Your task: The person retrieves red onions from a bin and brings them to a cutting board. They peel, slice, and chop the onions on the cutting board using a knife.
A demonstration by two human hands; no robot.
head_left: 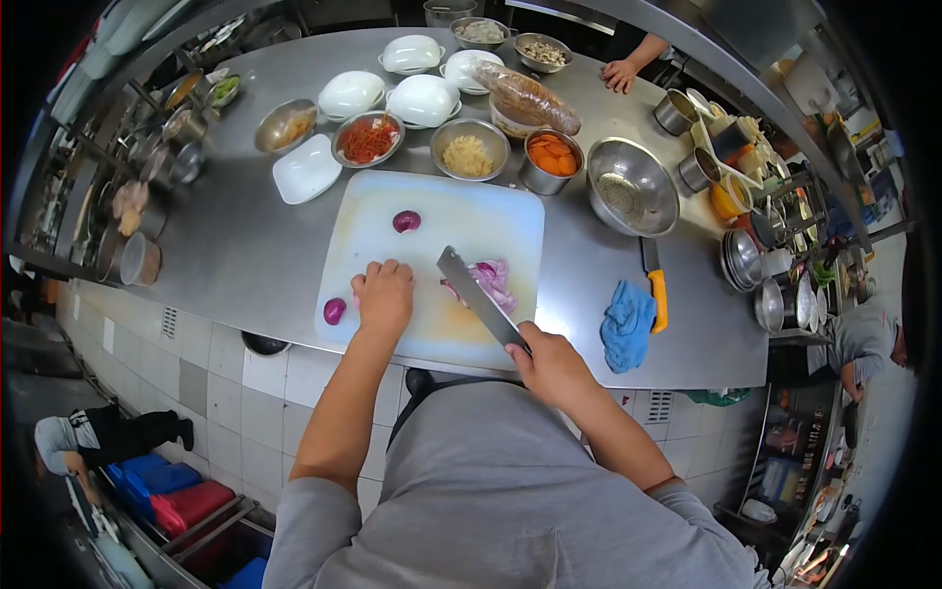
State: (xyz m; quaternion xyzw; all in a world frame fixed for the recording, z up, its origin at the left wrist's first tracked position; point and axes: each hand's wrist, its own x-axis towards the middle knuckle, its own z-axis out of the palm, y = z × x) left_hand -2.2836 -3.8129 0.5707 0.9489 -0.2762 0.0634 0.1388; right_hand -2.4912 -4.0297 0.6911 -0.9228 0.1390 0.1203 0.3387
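Note:
My right hand is wrapped round the handle of a wide-bladed knife, its blade slanting up and left over the white cutting board. Beside the blade lies a pile of sliced red onion. My left hand is on the board left of the knife, fingers curled; a bit of something purple shows at its left edge, mostly hidden by the fingers. One red onion piece sits above that hand, and another onion piece lies near the board's left edge.
Behind the board stand bowls of red shreds, chopped yellow pieces and carrot slices. An empty colander, a yellow-handled knife and a blue cloth are at right. Another person's hand rests at the far edge.

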